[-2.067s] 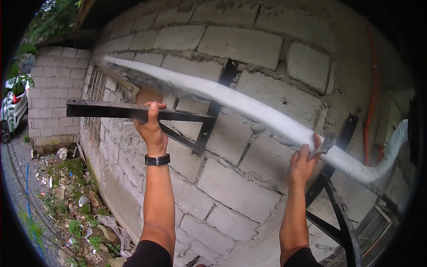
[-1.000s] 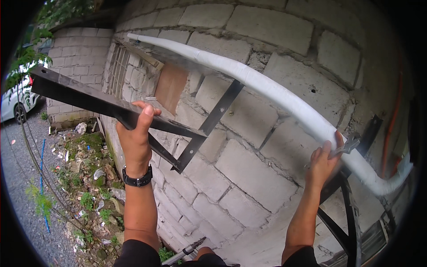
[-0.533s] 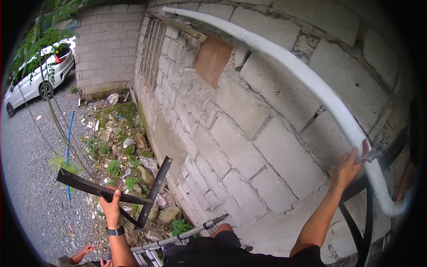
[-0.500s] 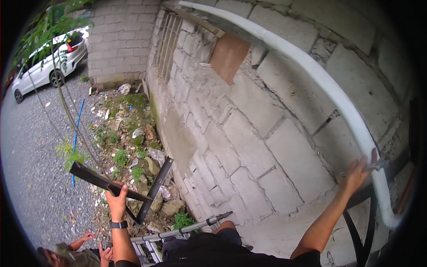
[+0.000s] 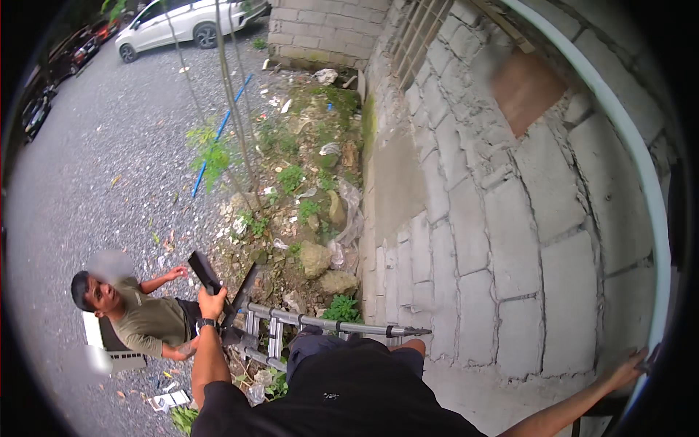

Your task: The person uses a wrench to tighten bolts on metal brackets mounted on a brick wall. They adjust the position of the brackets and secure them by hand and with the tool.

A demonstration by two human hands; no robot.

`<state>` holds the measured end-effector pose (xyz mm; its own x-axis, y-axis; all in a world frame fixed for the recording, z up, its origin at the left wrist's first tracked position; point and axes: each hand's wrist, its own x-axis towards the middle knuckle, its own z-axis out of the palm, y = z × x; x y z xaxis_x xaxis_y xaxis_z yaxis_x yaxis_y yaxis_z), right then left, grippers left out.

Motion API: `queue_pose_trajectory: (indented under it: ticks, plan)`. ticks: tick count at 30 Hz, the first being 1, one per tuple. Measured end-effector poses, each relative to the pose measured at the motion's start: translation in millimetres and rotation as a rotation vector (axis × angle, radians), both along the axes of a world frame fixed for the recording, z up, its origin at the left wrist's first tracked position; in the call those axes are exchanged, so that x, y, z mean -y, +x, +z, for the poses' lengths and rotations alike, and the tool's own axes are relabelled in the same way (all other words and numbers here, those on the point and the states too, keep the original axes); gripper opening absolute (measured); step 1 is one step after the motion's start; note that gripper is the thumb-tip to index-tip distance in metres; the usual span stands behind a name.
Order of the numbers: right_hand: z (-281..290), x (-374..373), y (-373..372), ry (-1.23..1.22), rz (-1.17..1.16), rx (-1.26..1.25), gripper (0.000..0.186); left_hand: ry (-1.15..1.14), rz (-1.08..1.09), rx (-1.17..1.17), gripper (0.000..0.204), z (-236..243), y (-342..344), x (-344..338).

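Note:
My left hand (image 5: 212, 300) is closed around a black steel angle bracket (image 5: 204, 271), held low beside the ladder. One arm of the bracket points up past my thumb; another slants behind my hand. At the far right, my right hand (image 5: 628, 369) is stretched out with its fingers curled at a long white pipe (image 5: 644, 160) that runs along the block wall. A dark piece beside the pipe partly hides those fingertips. An aluminium ladder (image 5: 291, 318) stands right below me, under my legs.
Left of the ladder a co-worker (image 5: 149, 320) looks up, one hand raised near the bracket. The rough block wall (image 5: 466, 240) rises on my right. Rubble and weeds (image 5: 313, 218) line its foot. A blue pipe (image 5: 222, 131) lies on gravel; a white car (image 5: 189, 25) is parked beyond.
My view has turned, showing more of the co-worker and ground. The bracket in my left hand has come lower, toward the co-worker. My right hand stays at the pipe, now farther right in view.

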<state>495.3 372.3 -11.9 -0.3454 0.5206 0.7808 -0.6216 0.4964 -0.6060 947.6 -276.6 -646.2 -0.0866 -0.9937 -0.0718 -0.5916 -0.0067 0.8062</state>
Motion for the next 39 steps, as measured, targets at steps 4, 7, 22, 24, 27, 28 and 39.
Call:
queue_pose_trajectory:
  ticks: [4, 7, 22, 24, 27, 28, 39]
  plan:
    - [-27.3, 31.3, -12.3, 0.073, 0.019, -0.038, 0.043, 0.133, -0.050, -0.077, 0.023, -11.2, -10.3, 24.7]
    - [-10.7, 45.4, -12.2, 0.076, 0.145, 0.063, 0.046, 0.110, -0.109, -0.065, 0.026, 54.5, -102.7, -2.7]
    - [-71.4, -13.9, 136.2, 0.621, 0.003, 0.381, 0.039, 0.241, -0.757, -0.138, 0.042, 160.6, -291.9, -116.5]
    - [-89.6, -24.3, 162.4, 0.704, -0.040, 0.387, 0.040, 0.278, -0.891, -0.258, 0.045, 179.9, -333.3, -148.0]
    - [-117.6, -30.5, 189.0, 0.584, -0.209, 0.299, 0.029, 0.177, -1.342, -0.695, 0.051, 260.3, -417.0, -217.6]
    - [-122.9, -25.4, 191.3, 0.586, -0.178, 0.293, 0.029, 0.080, -1.413, -1.187, 0.026, 312.4, -436.8, -255.8]
    - [-247.5, -33.9, 269.8, 0.068, -0.565, 0.272, 0.027, -0.609, -2.904, -2.039, 0.061, 672.0, -267.4, -509.5]
